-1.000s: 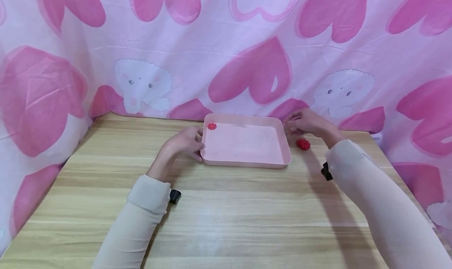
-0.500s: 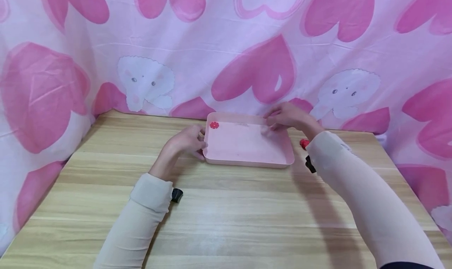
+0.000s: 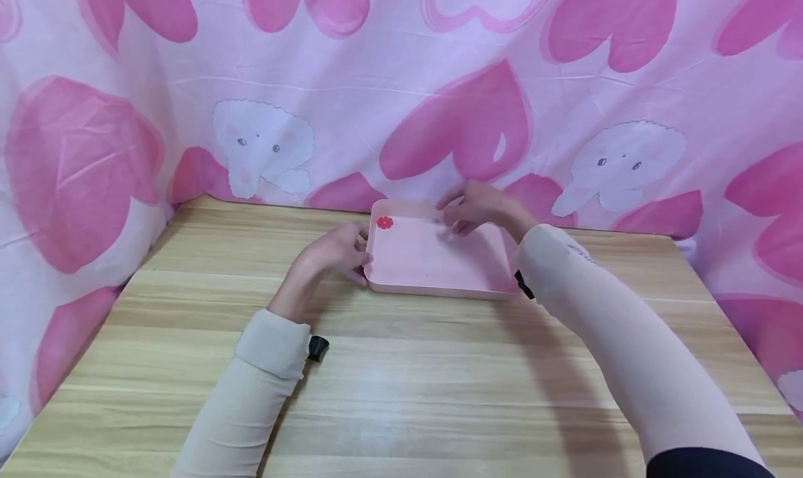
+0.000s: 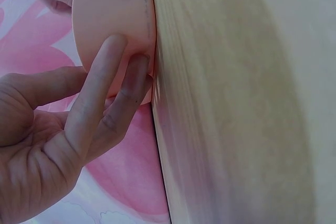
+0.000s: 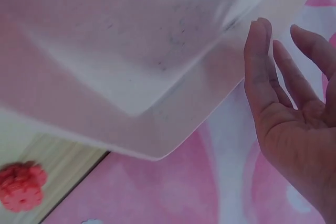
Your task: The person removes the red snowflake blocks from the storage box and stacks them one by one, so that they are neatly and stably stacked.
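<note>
A shallow pink tray (image 3: 439, 290) lies toward the back of the wooden table. Its left wall is held by my left hand (image 3: 339, 249); in the left wrist view the fingers (image 4: 100, 82) lie against the outer side. My right hand (image 3: 479, 207) is over the far part of the tray, fingers loosely extended with nothing visible between them. A small red flower-shaped piece (image 3: 385, 222) sits inside at the far left corner. More red flower-shaped pieces (image 5: 22, 186) lie on the table right of the tray, hidden behind the right sleeve in the head view.
The wooden table (image 3: 389, 394) ends just behind the tray, where a pink curtain (image 3: 345, 116) with hearts hangs. Both forearms reach in from the front, and a black wrist mount (image 3: 318, 348) shows at the left cuff.
My right hand has moved left from beside the tray's right edge to over its far part, its sleeve now covering the red pieces on the table. The left hand keeps its place.
</note>
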Tool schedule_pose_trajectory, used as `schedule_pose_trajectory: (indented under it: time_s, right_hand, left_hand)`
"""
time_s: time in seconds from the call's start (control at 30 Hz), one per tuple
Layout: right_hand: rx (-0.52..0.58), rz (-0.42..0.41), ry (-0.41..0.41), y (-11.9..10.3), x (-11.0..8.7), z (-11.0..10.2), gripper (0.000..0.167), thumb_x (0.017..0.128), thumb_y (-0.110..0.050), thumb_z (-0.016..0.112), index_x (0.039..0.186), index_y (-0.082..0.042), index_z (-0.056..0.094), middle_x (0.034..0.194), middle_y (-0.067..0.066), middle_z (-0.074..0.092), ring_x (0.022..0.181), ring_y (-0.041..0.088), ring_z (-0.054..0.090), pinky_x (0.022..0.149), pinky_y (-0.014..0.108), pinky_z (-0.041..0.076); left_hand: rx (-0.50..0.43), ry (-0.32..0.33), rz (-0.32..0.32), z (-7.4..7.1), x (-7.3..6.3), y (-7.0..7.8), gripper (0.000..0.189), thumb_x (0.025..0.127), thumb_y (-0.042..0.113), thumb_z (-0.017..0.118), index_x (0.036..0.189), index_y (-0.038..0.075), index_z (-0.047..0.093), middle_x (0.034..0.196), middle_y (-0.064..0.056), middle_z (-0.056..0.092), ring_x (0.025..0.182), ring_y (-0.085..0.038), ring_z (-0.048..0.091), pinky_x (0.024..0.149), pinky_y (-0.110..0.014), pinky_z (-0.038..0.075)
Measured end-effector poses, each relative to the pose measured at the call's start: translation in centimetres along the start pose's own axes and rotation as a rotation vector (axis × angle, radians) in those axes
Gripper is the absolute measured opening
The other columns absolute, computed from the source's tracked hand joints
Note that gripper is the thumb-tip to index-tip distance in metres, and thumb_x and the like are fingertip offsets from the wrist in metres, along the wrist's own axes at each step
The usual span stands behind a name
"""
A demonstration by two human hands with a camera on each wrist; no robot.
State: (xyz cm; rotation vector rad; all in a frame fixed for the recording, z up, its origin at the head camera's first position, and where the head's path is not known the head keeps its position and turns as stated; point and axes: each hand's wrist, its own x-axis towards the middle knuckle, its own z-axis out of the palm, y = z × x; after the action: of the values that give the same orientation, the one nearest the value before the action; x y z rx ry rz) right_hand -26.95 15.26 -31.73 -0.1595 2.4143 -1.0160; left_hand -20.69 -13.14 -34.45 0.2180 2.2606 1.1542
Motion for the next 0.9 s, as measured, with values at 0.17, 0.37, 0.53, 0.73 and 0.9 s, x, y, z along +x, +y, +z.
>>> schedule_pose_trajectory:
  time_s: [0.17,0.37,0.53,0.73,0.9]
  right_hand:
    - [-0.055,-0.009,-0.068,-1.3,1.0,0.8,0.046,0.102,-0.007,0.062,0.148,0.001,0.060,0.112,0.020,0.076,0.092,0.029,0.076,0.091,0.040,0.070]
    - [-0.134,0.005,-0.136,-2.8,2.4,2.3,0.055,0.103,-0.007,0.064,0.157,-0.006,0.054,0.120,0.021,0.074,0.098,0.029,0.073,0.096,0.041,0.069]
    - [-0.283,-0.010,-0.150,-3.7,3.3,3.7,0.061,0.102,-0.007,0.065,0.161,-0.015,0.051,0.125,0.021,0.069,0.087,0.020,0.066,0.089,0.033,0.069]
    - [-0.646,-0.178,-0.128,-4.1,4.2,5.4,0.067,0.100,-0.007,0.062,0.163,-0.027,0.048,0.156,0.020,0.058,0.114,0.030,0.059,0.096,0.034,0.053]
    - [-0.714,-0.254,-0.106,-3.6,4.6,5.3,0.051,0.100,-0.001,0.058,0.149,-0.014,0.065,0.143,0.022,0.068,0.109,0.032,0.062,0.101,0.039,0.056]
  left_hand:
    - [0.002,0.006,-0.012,-0.1,-0.1,0.2,0.046,0.107,-0.002,0.057,0.151,-0.008,0.042,0.124,-0.027,0.063,0.084,-0.025,0.077,0.080,-0.035,0.071]
    - [-0.002,0.004,-0.009,-0.1,0.0,0.1,0.048,0.107,-0.003,0.057,0.151,-0.009,0.041,0.123,-0.027,0.064,0.084,-0.025,0.077,0.079,-0.035,0.071]
    - [-0.010,-0.001,0.003,0.1,0.1,0.0,0.048,0.106,-0.004,0.056,0.151,-0.009,0.041,0.122,-0.028,0.065,0.084,-0.025,0.077,0.078,-0.036,0.071]
    - [-0.012,-0.005,0.002,0.0,0.1,-0.1,0.048,0.106,-0.004,0.056,0.152,-0.009,0.040,0.121,-0.028,0.066,0.084,-0.025,0.077,0.078,-0.036,0.071]
    - [-0.007,-0.001,-0.008,-0.1,0.1,0.0,0.048,0.107,-0.004,0.055,0.152,-0.009,0.040,0.122,-0.028,0.064,0.084,-0.025,0.077,0.079,-0.036,0.071]
